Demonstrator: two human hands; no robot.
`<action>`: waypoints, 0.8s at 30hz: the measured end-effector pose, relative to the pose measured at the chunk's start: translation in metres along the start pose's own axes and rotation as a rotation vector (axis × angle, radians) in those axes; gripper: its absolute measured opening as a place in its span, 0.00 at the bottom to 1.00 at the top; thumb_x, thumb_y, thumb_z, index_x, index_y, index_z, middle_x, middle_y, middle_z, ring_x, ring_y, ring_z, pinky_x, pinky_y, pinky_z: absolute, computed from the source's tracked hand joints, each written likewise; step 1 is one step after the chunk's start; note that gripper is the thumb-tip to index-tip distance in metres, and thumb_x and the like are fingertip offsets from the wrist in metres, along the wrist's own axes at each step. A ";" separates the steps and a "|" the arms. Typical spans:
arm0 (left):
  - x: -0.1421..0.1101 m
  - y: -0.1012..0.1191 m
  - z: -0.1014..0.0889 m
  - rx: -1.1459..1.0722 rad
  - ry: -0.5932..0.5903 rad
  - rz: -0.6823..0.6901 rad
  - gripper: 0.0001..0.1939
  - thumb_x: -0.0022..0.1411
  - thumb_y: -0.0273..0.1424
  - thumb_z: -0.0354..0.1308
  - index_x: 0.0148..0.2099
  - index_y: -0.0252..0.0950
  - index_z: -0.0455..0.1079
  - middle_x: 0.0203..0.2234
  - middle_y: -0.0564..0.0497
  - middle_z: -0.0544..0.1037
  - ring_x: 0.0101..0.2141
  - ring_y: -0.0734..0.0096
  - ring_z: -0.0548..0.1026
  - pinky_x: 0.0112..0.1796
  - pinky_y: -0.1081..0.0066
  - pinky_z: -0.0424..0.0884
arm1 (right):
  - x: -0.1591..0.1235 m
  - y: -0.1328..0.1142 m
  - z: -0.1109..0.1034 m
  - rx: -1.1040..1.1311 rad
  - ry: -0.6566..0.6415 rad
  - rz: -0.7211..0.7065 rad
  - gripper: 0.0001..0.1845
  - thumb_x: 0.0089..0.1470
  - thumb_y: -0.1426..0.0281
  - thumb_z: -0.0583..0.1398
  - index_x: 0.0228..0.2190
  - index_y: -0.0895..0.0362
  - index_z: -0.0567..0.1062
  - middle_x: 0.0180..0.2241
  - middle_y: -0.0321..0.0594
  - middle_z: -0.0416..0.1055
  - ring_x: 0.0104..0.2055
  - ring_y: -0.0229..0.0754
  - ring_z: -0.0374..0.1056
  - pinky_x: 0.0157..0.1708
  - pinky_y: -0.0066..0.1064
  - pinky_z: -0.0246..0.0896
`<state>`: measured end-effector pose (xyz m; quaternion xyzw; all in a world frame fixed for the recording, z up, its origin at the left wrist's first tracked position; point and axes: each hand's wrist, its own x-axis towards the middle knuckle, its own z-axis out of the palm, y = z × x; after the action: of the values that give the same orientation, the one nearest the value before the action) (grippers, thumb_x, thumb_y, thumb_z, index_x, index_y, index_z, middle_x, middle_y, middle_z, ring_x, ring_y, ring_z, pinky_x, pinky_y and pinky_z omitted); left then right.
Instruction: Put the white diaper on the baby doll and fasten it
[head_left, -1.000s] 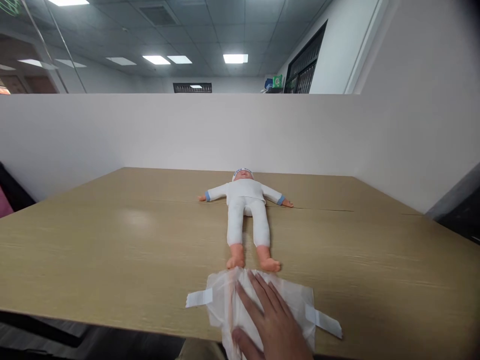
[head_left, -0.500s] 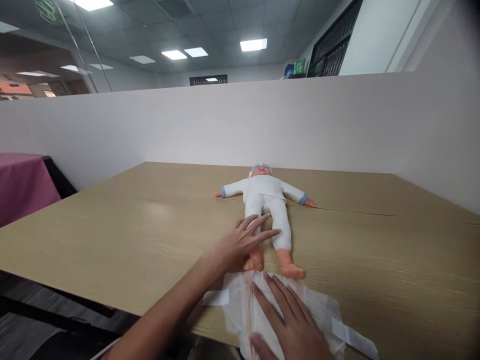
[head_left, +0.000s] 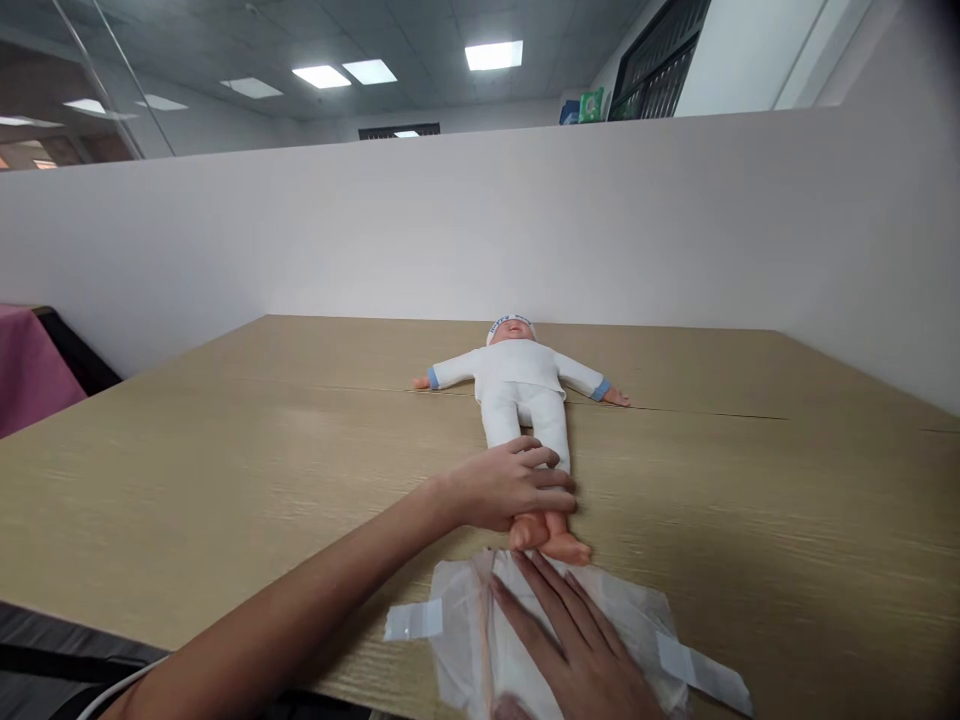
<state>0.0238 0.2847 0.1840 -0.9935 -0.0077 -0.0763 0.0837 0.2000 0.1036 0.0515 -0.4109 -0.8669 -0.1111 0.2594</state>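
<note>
The left hand has come down from its spread hover over the doll and now lies across its lower legs; the doll's feet, apart a moment ago, are drawn together, while the right hand keeps its place.

A pale partition wall spans the view behind the wood-toned table; a pink cloth hangs beyond the table's left side. The doll lies on its back on the table, head toward the wall, arms stretched out to both sides; it wears a white top and trousers, with blue cuffs at the wrists. Just in front of its feet, at the near edge, a white diaper lies opened out; the right hand rests flat on it, palm down, fingers extended and slightly apart. The left hand's fingers are curled over the doll's shins, close to one another; its thumb cannot be made out. Two pale tabs stick out from the diaper, one on each side; a white cap with blue lettering covers the top of the doll's head.
</note>
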 end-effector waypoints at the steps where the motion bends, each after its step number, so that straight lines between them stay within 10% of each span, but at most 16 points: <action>1: 0.002 -0.001 -0.004 -0.029 0.008 -0.005 0.17 0.74 0.37 0.58 0.60 0.38 0.76 0.60 0.44 0.81 0.54 0.50 0.73 0.55 0.53 0.68 | 0.004 0.002 -0.002 -0.025 0.009 -0.032 0.51 0.65 0.42 0.61 0.78 0.48 0.53 0.71 0.47 0.67 0.66 0.57 0.71 0.59 0.40 0.69; 12: 0.020 -0.054 -0.102 -0.696 0.363 -0.348 0.20 0.66 0.37 0.69 0.57 0.38 0.75 0.54 0.47 0.82 0.54 0.60 0.77 0.56 0.59 0.72 | 0.069 0.029 -0.010 0.153 -0.288 0.054 0.44 0.71 0.48 0.59 0.78 0.42 0.50 0.78 0.41 0.49 0.78 0.55 0.56 0.72 0.51 0.63; 20: 0.016 -0.079 -0.113 -0.798 0.567 -0.339 0.21 0.64 0.33 0.72 0.57 0.37 0.75 0.51 0.47 0.83 0.52 0.61 0.80 0.52 0.63 0.73 | 0.157 0.095 0.012 0.280 -0.383 0.206 0.37 0.74 0.51 0.58 0.76 0.46 0.59 0.79 0.43 0.49 0.81 0.55 0.46 0.80 0.58 0.44; 24: 0.010 -0.082 -0.116 -0.791 0.581 -0.355 0.19 0.67 0.34 0.70 0.58 0.37 0.74 0.53 0.47 0.82 0.52 0.61 0.80 0.52 0.63 0.74 | 0.199 0.125 0.022 0.333 -0.196 0.234 0.35 0.71 0.55 0.61 0.73 0.54 0.67 0.77 0.45 0.56 0.80 0.58 0.48 0.79 0.49 0.44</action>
<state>0.0139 0.3466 0.3122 -0.8704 -0.1232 -0.3590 -0.3135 0.1831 0.3229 0.1380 -0.4689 -0.8408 0.1048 0.2495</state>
